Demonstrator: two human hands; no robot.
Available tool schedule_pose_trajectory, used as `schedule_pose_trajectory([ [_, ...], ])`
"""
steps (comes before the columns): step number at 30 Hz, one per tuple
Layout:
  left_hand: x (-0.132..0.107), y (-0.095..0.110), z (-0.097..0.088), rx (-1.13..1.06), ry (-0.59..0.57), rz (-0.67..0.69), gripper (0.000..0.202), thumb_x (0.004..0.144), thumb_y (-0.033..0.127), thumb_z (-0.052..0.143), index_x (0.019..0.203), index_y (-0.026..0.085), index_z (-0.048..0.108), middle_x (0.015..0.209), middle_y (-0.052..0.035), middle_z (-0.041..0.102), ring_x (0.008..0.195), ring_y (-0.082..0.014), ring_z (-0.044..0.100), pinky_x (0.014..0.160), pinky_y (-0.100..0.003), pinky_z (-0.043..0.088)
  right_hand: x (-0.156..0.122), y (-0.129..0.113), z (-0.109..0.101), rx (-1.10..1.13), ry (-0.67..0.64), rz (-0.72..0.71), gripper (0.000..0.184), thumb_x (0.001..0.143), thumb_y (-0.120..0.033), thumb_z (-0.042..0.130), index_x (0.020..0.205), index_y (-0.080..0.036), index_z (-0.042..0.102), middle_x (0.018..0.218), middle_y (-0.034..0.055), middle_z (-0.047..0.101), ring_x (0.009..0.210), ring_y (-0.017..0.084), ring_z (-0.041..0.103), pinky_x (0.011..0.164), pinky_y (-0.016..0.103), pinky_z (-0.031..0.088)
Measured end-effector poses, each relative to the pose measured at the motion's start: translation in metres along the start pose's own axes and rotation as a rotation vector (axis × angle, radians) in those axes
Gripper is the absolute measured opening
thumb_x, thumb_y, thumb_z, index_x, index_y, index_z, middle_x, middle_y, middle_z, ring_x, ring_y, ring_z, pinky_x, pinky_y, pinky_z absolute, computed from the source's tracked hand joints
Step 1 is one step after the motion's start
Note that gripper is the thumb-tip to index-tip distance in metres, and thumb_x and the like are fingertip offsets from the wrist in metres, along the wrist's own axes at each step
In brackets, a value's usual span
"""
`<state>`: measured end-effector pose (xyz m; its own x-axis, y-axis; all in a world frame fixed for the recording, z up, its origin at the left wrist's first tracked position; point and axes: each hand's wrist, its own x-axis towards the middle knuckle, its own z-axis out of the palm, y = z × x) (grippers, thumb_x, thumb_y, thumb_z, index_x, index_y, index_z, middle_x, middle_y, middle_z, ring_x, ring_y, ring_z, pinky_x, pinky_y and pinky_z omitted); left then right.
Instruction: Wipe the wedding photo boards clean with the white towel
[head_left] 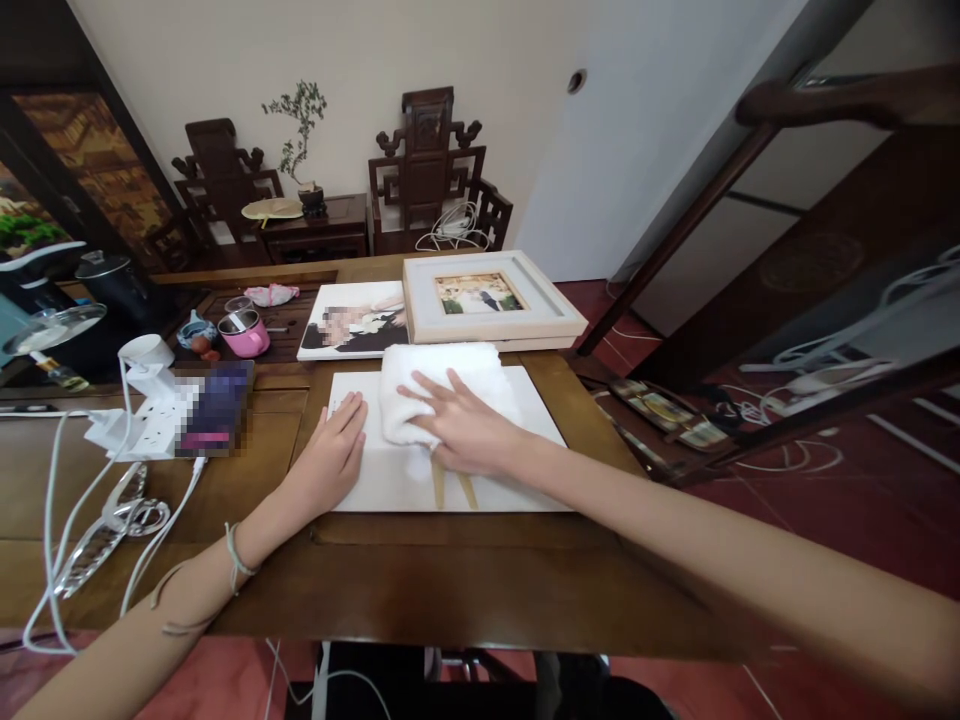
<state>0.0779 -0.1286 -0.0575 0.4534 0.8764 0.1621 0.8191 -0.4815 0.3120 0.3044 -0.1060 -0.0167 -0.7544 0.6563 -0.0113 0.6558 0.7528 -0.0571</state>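
Observation:
A flat white panel (390,485) lies on the wooden table, with two tan strips (454,485) showing near its front edge. My left hand (335,450) rests flat on the panel's left side, fingers stretched out and close together. On the panel sits a folded white towel (401,375) with a fluffy surface. My right hand (457,420) presses on top of the towel, palm down, with its fingers spread. Part of the towel and panel is hidden under the right hand and forearm.
Behind the panel are a framed picture (487,325) and a photo print (322,340). To the left stand a pink cup (244,335), a power strip (154,425) with white cables, a phone (225,395) and a hair clip (112,520). The table (450,580) ends at the right.

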Motion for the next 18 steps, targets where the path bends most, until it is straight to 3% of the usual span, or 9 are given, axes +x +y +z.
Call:
schedule_pose_trajectory([
  [6, 0.000, -0.002, 0.002, 0.015, 0.000, 0.001, 0.048, 0.097, 0.021, 0.024, 0.141, 0.010, 0.035, 0.151, -0.0173, 0.032, 0.143, -0.0268, 0.022, 0.113, -0.054, 0.022, -0.051, -0.058, 0.015, 0.147, 0.040, -0.120, 0.039, 0.072, -0.014, 0.058, 0.109, -0.016, 0.069, 0.151, 0.0192, 0.028, 0.140, 0.042, 0.012, 0.106, 0.070, 0.006],
  [9, 0.000, -0.001, 0.001, 0.016, -0.010, -0.002, 0.048, 0.096, 0.021, 0.024, 0.142, 0.011, 0.035, 0.151, -0.0169, 0.031, 0.143, -0.0264, 0.022, 0.114, -0.053, 0.021, -0.067, -0.074, 0.015, 0.180, 0.038, -0.152, 0.032, 0.069, -0.014, 0.059, 0.099, -0.015, 0.071, 0.151, 0.0189, 0.028, 0.140, 0.042, 0.009, 0.107, 0.069, 0.004],
  [13, 0.000, -0.001, 0.000, 0.023, -0.013, 0.002, 0.048, 0.096, 0.020, 0.024, 0.141, 0.010, 0.035, 0.151, -0.0179, 0.032, 0.143, -0.0269, 0.022, 0.113, -0.054, 0.022, -0.056, -0.064, 0.003, 0.214, -0.056, -0.119, 0.041, 0.073, -0.017, 0.059, 0.113, -0.018, 0.067, 0.152, 0.0153, 0.029, 0.141, 0.037, 0.013, 0.109, 0.065, 0.008],
  [18, 0.000, 0.001, 0.000, 0.032, -0.021, -0.005, 0.048, 0.096, 0.020, 0.025, 0.141, 0.007, 0.036, 0.151, -0.0194, 0.032, 0.143, -0.0278, 0.022, 0.113, -0.054, 0.023, -0.008, -0.027, -0.007, 0.086, -0.051, -0.001, 0.045, 0.081, -0.015, 0.053, 0.125, -0.016, 0.059, 0.152, 0.0140, 0.030, 0.142, 0.034, 0.015, 0.110, 0.063, 0.011],
])
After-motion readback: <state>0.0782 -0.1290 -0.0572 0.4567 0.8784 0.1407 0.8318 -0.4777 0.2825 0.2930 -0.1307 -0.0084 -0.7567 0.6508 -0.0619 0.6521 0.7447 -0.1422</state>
